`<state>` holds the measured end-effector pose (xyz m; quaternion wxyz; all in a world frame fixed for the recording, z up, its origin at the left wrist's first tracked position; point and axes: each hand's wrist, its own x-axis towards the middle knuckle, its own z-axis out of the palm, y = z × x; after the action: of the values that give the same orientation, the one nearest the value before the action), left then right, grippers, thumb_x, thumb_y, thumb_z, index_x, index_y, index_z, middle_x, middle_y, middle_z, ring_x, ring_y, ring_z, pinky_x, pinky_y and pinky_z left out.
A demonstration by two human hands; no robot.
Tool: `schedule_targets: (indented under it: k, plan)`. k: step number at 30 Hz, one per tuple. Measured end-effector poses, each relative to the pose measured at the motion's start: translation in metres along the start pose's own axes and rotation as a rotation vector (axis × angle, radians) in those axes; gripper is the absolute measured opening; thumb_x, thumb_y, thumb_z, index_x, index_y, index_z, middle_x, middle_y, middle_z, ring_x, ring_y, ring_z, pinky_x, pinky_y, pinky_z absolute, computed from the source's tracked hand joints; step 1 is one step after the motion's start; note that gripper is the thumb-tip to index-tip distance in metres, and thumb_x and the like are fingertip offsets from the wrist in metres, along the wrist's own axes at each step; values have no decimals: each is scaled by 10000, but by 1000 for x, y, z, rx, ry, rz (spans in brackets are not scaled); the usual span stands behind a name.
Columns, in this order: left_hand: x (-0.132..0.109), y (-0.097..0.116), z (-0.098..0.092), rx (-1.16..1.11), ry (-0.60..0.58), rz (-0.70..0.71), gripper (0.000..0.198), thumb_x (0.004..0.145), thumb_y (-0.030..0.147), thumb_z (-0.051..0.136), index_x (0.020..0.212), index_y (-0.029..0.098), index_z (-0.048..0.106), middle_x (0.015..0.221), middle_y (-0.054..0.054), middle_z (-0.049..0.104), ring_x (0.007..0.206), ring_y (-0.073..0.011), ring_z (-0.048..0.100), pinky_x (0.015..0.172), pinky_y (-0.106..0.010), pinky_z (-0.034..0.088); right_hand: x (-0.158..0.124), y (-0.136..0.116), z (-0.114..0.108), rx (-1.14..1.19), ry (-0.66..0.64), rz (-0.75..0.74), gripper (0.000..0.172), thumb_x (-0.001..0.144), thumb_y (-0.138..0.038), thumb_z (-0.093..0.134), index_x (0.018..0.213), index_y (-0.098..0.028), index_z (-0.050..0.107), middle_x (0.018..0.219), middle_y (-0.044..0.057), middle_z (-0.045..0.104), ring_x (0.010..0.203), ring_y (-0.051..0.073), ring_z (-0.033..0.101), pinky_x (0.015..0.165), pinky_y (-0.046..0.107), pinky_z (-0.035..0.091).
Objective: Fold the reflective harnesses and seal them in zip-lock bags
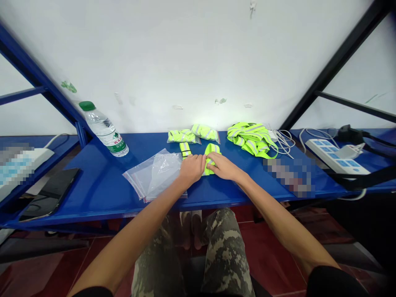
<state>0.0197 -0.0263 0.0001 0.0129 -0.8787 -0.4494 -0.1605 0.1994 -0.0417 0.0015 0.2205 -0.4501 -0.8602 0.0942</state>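
Note:
A neon yellow reflective strap [212,149] with a grey stripe is folded between my two hands over the blue table. My left hand [192,168] is closed round part of it, and a short end with a black buckle sticks out beyond the knuckles. The fingers of my right hand [223,166] are pressed on the strap's looped part, the two hands touching. Left of my left hand lies a pile of clear zip bags [161,171]. Behind my hands are two bagged yellow straps [204,132], and to their right a loose heap of yellow straps [250,138].
A water bottle with a green cap [107,130] stands at the left on the blue table [93,181]. A dark phone [51,194] lies at far left. White cables [286,142] and a power strip [337,159] are on the right. A white wall rises behind.

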Motion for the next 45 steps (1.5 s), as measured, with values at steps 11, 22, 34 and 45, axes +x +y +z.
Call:
schedule_targets:
  k: [11, 22, 34, 45]
  plan:
    - [-3, 5, 10, 36, 91, -205, 385, 1021, 327, 262, 1142, 167, 591, 1026, -137, 692, 1015, -313, 564, 848, -448, 379, -24, -18, 14, -267, 186, 171, 489, 998, -443, 416, 1433, -232, 492, 1402, 193, 481, 1208, 357, 464, 921, 520, 474]
    - [5, -2, 13, -153, 248, -335, 359, 902, 278, 503, 1229, 131, 522, 1310, -201, 515, 1187, -325, 545, 976, -453, 453, -29, -10, 6, -144, 45, -34, 555, 937, -353, 573, 1420, -98, 471, 1430, 210, 504, 1346, 322, 462, 1135, 503, 398]
    - [25, -12, -5, -323, 89, -195, 189, 851, 215, 593, 1036, 184, 619, 981, -70, 684, 919, -218, 662, 805, -315, 489, -28, -6, 16, -233, 91, -45, 396, 1004, -409, 440, 1245, -129, 583, 1213, 165, 658, 1126, 308, 598, 1005, 471, 470]
    - [10, 1, -11, -51, 152, -123, 469, 1030, 430, 300, 926, 157, 667, 893, -112, 750, 840, -230, 701, 701, -310, 402, -7, 3, 9, -154, 86, 80, 334, 1035, -433, 363, 920, -183, 554, 931, 112, 678, 919, 246, 615, 830, 344, 443]
